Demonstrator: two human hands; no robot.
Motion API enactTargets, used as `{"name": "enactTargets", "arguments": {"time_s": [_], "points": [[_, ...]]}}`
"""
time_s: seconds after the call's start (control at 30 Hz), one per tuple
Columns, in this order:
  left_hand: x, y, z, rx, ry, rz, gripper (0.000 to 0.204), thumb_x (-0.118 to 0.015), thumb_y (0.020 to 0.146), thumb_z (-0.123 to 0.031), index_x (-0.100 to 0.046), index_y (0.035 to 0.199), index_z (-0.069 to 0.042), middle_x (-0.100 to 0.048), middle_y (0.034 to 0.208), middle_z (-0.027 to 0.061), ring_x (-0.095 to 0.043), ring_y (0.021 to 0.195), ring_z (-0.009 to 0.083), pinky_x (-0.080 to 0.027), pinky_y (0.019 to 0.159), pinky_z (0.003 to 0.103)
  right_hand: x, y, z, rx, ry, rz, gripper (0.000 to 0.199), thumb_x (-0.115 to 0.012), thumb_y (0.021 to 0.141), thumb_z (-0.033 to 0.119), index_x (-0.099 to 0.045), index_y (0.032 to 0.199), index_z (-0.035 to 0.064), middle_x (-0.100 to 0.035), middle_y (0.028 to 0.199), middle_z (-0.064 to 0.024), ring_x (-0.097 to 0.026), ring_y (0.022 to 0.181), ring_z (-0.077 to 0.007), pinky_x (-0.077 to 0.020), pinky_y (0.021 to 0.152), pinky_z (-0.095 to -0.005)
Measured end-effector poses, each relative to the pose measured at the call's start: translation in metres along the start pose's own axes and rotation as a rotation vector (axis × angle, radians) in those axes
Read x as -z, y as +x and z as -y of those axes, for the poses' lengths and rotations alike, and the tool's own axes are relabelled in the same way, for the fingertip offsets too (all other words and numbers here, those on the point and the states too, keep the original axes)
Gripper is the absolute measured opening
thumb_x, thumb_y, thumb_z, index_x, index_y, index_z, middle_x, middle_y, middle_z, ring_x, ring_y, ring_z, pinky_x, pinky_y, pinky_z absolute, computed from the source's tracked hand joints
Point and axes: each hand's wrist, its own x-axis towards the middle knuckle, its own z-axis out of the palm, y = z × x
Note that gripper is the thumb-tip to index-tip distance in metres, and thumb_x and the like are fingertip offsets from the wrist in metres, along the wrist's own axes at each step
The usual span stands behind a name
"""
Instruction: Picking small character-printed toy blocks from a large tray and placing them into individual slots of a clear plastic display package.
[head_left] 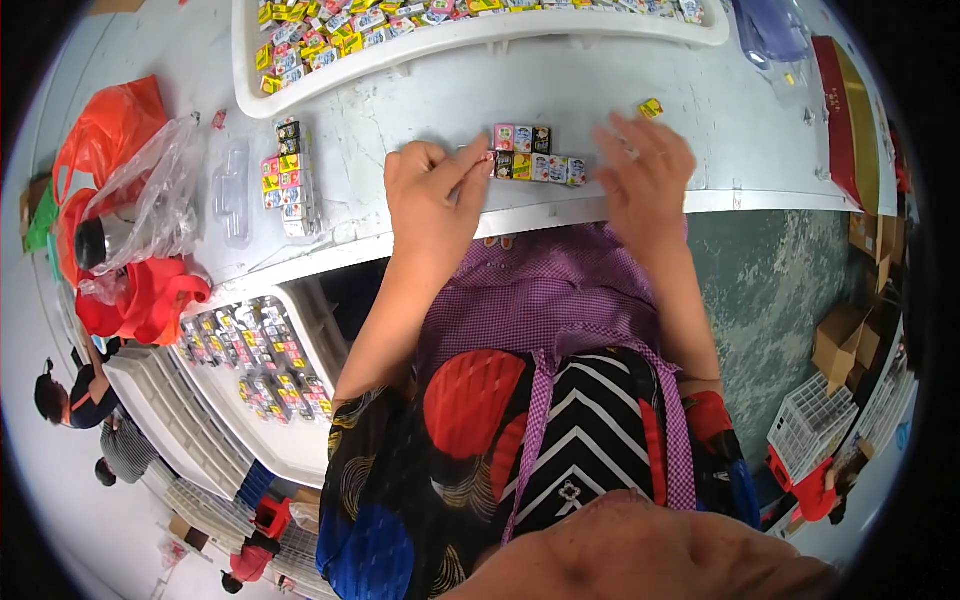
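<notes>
On the pale table in front of me, several small printed boxes stand in two joined rows, in pink, black, yellow and white. My left hand is at the left end of the longer row, its thumb and forefinger pinched on a small box mostly hidden by the fingertips. Just off the right end, my right hand is slightly blurred, its fingers apart and nothing visible in them. One yellow box lies loose beyond it. To the left are a clear plastic tray holding small boxes and a clear moulded tray.
A large white bin full of small boxes spans the far side. Red and clear plastic bags lie at the left, a red-and-gold box at the right. Filled packs rest in a white crate below. Other people are at lower left and right.
</notes>
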Motion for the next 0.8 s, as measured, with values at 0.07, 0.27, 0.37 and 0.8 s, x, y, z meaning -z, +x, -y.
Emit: {"name": "enactTargets", "arguments": {"time_s": [0.07,0.27,0.37,0.8], "points": [[-0.002,0.0,0.003,0.02,-0.058,-0.018,0.026,-0.075,0.076,-0.011,-0.074,0.101,-0.011,-0.044,0.073,0.0032,-0.041,0.072,0.0204,-0.038,0.066,0.032,-0.004,-0.011,0.01,0.221,0.199,0.099,0.048,-0.071,0.074,0.012,-0.06,0.121,0.0095,-0.057,0.126,-0.0079,-0.052,0.119,-0.027,-0.0389,0.1,-0.044],[-0.002,-0.01,0.005,-0.116,0.117,-0.041,0.028,-0.076,0.074,-0.013,-0.074,0.102,-0.014,-0.045,0.074,0.0024,-0.042,0.075,0.0198,-0.036,0.065,0.031,-0.014,-0.01,0.041,0.274,0.253,0.3,0.061,-0.063,0.081,0.03,-0.047,0.135,0.0045,-0.042,0.144,-0.0127,-0.036,0.136,-0.0311,-0.0271,0.113,-0.0469],[0.001,-0.014,0.007,-0.182,0.236,-0.01,0.034,-0.076,0.073,-0.019,-0.073,0.107,-0.016,-0.046,0.078,0.0027,-0.044,0.076,0.0205,-0.036,0.067,0.032,-0.02,-0.004,0.044,0.301,0.246,0.346,0.068,-0.056,0.084,0.041,-0.041,0.139,0.0041,-0.038,0.146,-0.0133,-0.034,0.137,-0.0321,-0.0252,0.113,-0.0471],[0.022,-0.011,0.019,-0.15,0.081,0.195,0.034,-0.07,0.079,-0.023,-0.07,0.113,-0.015,-0.046,0.082,0.0021,-0.043,0.081,0.0206,-0.03,0.076,0.034,-0.019,-0.002,0.047,0.289,0.159,0.396,0.076,-0.046,0.085,0.057,-0.04,0.141,0.0069,-0.035,0.148,-0.0119,-0.032,0.137,-0.0333,-0.0228,0.113,-0.049]]}}
